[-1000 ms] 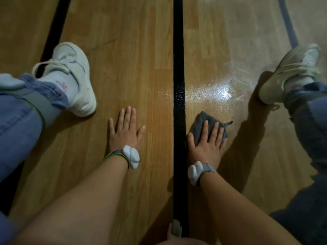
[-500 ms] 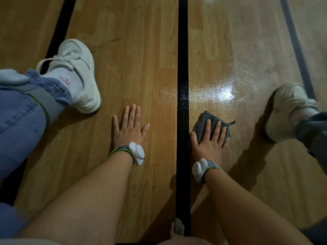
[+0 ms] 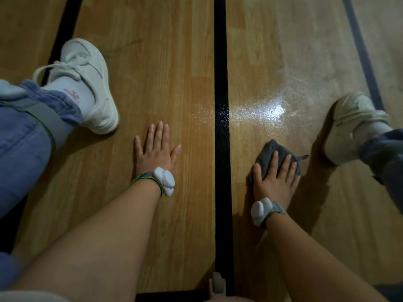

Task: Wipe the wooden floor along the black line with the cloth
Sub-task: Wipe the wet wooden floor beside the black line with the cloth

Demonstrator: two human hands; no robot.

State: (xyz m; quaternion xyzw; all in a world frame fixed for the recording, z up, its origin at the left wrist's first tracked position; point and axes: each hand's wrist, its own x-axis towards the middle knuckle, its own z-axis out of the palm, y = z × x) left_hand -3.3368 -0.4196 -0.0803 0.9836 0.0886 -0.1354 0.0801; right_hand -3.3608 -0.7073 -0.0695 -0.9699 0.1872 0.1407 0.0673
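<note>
View from above, looking down at a person seated on a wooden floor (image 3: pixel 152 62) with legs spread. A black line (image 3: pixel 221 127) runs straight away from the body, from the bottom edge to the top edge of the view, and passes between the two hands.

The right hand (image 3: pixel 275 182) lies flat on a crumpled dark grey cloth (image 3: pixel 265 154), fingers straight and spread, pressing it to the boards rather than gripping it. The cloth sits under the fingers and pokes out beyond the fingertips. It lies on the right hand's side of the line, near it but not touching, with a narrow strip of bare wood between them.

The left hand (image 3: pixel 156 153) rests palm down on the floor on the other side of the line, fingers straight, holding nothing. It looks like a prop for the body's weight.

Beyond the right fingertips, a glossy patch (image 3: pixel 268 110) shines beside the line. A white shoe (image 3: pixel 87 83) sits beyond the left hand, and another shoe (image 3: pixel 353 123) lies to the outer side of the right hand.

Because the line's long axis points directly away from the person, the wiping stroke should probably run forward and back, parallel to it. Only the right hand is placed to do this. The cloth may need to slide inward, toward the left hand, to cover the line's edge.
</note>
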